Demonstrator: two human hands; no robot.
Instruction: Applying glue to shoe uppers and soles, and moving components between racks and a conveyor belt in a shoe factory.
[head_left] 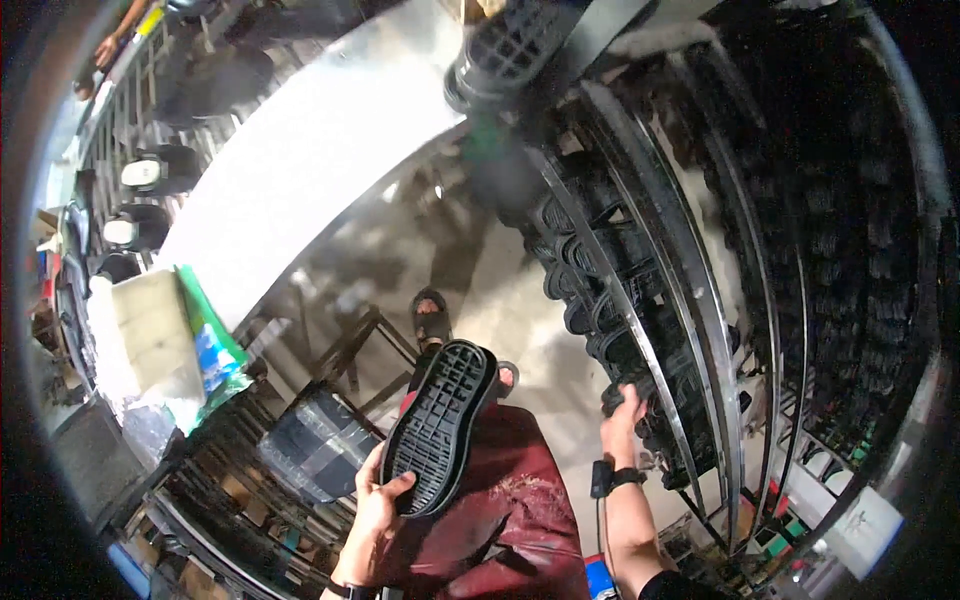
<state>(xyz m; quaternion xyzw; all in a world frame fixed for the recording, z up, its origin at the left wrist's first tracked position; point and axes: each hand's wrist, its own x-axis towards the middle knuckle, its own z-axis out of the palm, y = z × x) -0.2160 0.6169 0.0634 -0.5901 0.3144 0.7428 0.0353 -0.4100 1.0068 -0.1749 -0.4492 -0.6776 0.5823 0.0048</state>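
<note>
My left hand (378, 505) grips a black rubber shoe sole (440, 425) by its lower end, thumb across its face. The sole tilts upright, and its gridded side faces me. Out to the right, my right hand (625, 412) reaches to the rack, fingers closed on the edge of another black shoe sole (612, 398); much of that sole is hidden. Rows of black soles (590, 275) sit on the rack (655, 370) beyond it. At the top stands one more gridded sole (510, 50), partly cut off by a blurred grey shape.
A bright white work surface (310, 140) curves across the upper left. A pale block (155, 325) and green plastic packaging (215, 350) lie at its near end. A taped dark box (318, 445) is at my left. A dark red apron (520, 480) covers my lap.
</note>
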